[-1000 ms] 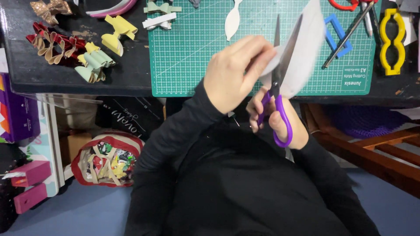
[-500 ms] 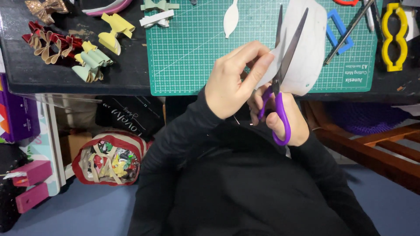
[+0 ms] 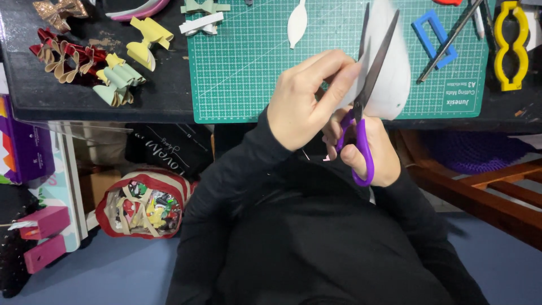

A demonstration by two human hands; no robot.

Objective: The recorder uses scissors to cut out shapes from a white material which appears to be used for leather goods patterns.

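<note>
The left hand (image 3: 302,101) pinches a white sheet (image 3: 389,79) in its fingers while the right hand (image 3: 367,152) grips purple scissors (image 3: 361,135), blades open around the sheet just beside those fingers.

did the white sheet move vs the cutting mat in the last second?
Yes. The white sheet has swung left and turned more upright against the green cutting mat.

Black bag (image 3: 164,151) with white script hangs below the desk's front edge. Left of it, purple box (image 3: 25,144) with white and orange shapes. On the floor, red-trimmed clear pouch (image 3: 144,203), scraps inside. Two pink boxes (image 3: 45,237) at lower left.
</note>
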